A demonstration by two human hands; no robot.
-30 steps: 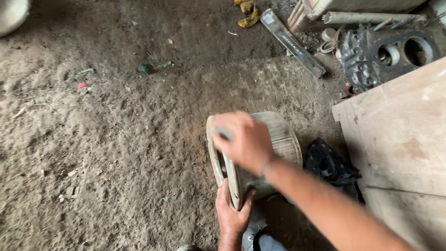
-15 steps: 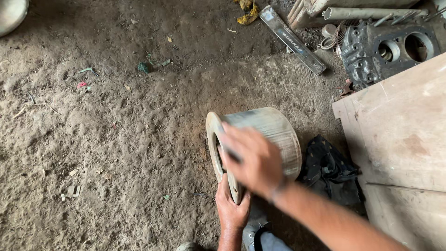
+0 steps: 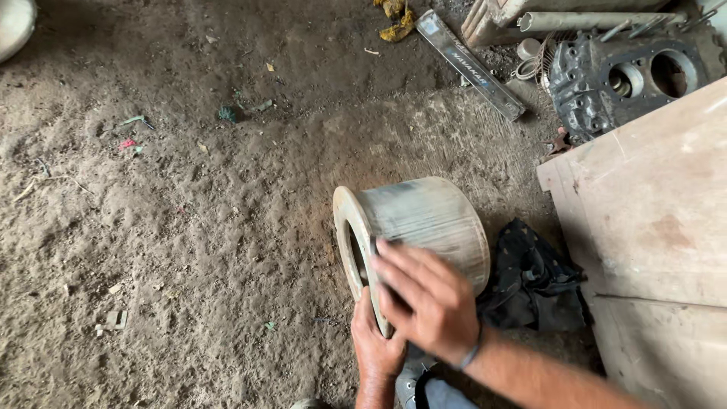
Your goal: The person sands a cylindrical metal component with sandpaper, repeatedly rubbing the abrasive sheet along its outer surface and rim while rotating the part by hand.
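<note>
At the far left edge we see part of a pale rounded vessel [image 3: 14,26], and from there a wide stretch of loose dirt floor [image 3: 166,227] with small scraps of green and pink litter [image 3: 132,132]. Toward the middle, a dusty cylindrical air filter [image 3: 424,220] lies on its side on the dirt, its ringed open end facing left. Our left hand [image 3: 376,344] comes up from below and grips the lower rim of that open end, fingers closed on it. Our right hand [image 3: 424,295] lies flat on the filter's pleated side just beside the rim, fingers spread wide and slightly blurred. Just right of the filter, touching it, a crumpled dark cloth [image 3: 534,280] sits on the ground. Farther up, a long metal bar [image 3: 473,64] lies diagonally, with yellow scraps [image 3: 395,19] near its upper end. At the right a flat wooden board [image 3: 651,220] blocks the ground, and above it rests a dark engine block [image 3: 628,79] with round bores.
</note>
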